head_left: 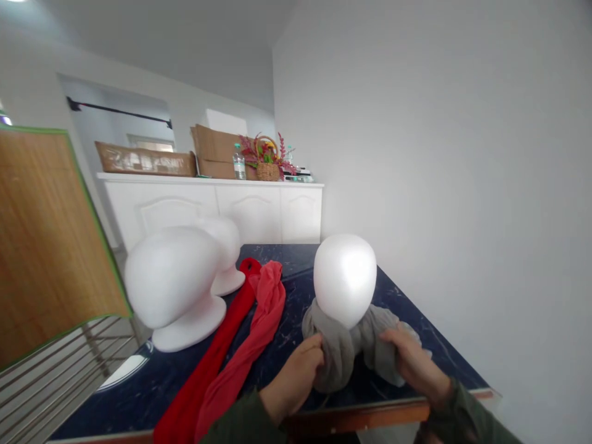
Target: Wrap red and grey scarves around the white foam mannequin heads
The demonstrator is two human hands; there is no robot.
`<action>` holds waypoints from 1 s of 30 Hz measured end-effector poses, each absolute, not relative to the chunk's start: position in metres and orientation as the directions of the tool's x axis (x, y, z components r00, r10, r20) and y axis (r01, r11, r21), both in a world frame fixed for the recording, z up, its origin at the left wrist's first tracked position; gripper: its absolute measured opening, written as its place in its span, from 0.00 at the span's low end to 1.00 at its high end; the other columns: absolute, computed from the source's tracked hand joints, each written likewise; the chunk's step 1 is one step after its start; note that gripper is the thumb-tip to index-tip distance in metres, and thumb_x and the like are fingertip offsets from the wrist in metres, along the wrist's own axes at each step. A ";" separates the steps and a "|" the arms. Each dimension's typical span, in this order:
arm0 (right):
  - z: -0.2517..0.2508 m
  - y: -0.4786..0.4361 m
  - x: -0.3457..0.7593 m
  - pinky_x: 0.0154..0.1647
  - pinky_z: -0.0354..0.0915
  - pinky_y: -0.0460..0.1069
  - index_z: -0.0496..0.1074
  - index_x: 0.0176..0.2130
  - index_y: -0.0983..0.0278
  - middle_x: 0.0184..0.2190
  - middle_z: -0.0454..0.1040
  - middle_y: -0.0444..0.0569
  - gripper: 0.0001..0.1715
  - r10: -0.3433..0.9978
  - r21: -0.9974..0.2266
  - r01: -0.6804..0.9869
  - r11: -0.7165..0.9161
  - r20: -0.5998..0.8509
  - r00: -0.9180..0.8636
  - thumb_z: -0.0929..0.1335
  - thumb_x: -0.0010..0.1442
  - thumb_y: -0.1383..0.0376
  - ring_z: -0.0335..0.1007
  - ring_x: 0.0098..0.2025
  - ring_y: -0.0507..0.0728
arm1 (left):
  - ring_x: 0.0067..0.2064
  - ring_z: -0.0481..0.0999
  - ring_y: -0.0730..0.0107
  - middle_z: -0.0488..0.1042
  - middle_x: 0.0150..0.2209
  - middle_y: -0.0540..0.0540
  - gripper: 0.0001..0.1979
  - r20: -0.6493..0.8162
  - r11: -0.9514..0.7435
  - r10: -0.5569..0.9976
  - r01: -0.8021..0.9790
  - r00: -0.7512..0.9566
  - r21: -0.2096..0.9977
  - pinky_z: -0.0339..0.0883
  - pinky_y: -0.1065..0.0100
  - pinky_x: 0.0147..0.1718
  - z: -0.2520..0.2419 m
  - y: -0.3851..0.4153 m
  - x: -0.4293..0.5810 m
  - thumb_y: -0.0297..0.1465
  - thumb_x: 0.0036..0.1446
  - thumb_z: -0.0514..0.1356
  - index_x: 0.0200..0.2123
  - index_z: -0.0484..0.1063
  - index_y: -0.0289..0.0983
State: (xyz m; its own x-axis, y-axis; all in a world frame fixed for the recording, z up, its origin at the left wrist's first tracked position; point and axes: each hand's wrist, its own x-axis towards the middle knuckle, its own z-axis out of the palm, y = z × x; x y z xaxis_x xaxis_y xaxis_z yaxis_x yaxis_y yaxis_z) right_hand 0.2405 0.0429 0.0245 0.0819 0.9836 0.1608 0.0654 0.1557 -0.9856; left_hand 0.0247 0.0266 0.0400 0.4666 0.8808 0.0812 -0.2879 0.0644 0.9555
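A white mannequin head stands on the dark blue marbled table, with a grey scarf around its neck and bunched in front. My left hand grips the scarf's left part, its fingers closed on the cloth. On the right, my right hand has its fingers closed on the scarf's other part. Some fingertips are hidden in the folds. Further left lie a bright red scarf and a coral-red scarf, stretched lengthwise and hanging over the front edge.
Two more white mannequin heads stand on the table's left. A wood-coloured chair back is at far left. Behind, a white cabinet holds cardboard boxes, a bottle and a flower basket. A plain wall rises at right.
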 end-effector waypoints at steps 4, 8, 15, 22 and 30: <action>0.003 0.018 0.196 0.46 0.65 0.50 0.70 0.38 0.60 0.39 0.73 0.48 0.14 0.987 -0.988 0.035 0.150 0.152 0.056 0.61 0.53 0.60 0.68 0.45 0.57 | 0.43 0.71 0.59 0.75 0.36 0.45 0.15 0.222 -0.203 0.885 -0.092 0.410 0.975 0.62 0.63 0.46 0.027 0.028 0.052 0.24 0.47 0.50 0.35 0.74 0.35; 0.009 0.012 0.180 0.49 0.62 0.53 0.70 0.42 0.62 0.39 0.74 0.50 0.18 0.978 -0.970 0.142 0.198 0.186 -0.096 0.66 0.53 0.56 0.68 0.46 0.59 | 0.44 0.71 0.57 0.75 0.39 0.42 0.15 0.335 -0.359 0.877 0.007 0.345 0.933 0.61 0.61 0.48 0.026 0.031 0.061 0.24 0.46 0.56 0.39 0.74 0.35; 0.015 0.022 0.183 0.40 0.64 0.52 0.73 0.34 0.66 0.32 0.75 0.49 0.15 0.991 -0.992 0.116 0.039 0.024 -0.133 0.69 0.49 0.58 0.70 0.38 0.60 | 0.49 0.67 0.56 0.70 0.46 0.40 0.18 0.459 -0.509 0.856 0.228 0.239 0.830 0.56 0.60 0.52 0.006 0.032 0.066 0.21 0.43 0.58 0.40 0.71 0.36; 0.000 0.029 0.187 0.32 0.61 0.50 0.68 0.28 0.65 0.26 0.71 0.47 0.05 0.989 -0.880 0.459 0.120 0.149 0.027 0.63 0.48 0.67 0.67 0.32 0.58 | 0.46 0.70 0.49 0.73 0.41 0.38 0.23 0.106 -0.138 0.973 0.150 0.207 0.979 0.61 0.59 0.45 0.000 0.051 0.050 0.26 0.37 0.65 0.41 0.69 0.31; -0.004 0.033 0.220 0.33 0.56 0.47 0.68 0.31 0.63 0.28 0.72 0.48 0.11 0.942 -0.639 0.764 0.086 0.303 0.147 0.60 0.48 0.73 0.67 0.32 0.55 | 0.38 0.75 0.61 0.77 0.30 0.44 0.08 -0.119 0.268 0.890 -0.294 0.440 0.917 0.63 0.65 0.43 0.010 0.066 0.030 0.26 0.46 0.59 0.32 0.75 0.33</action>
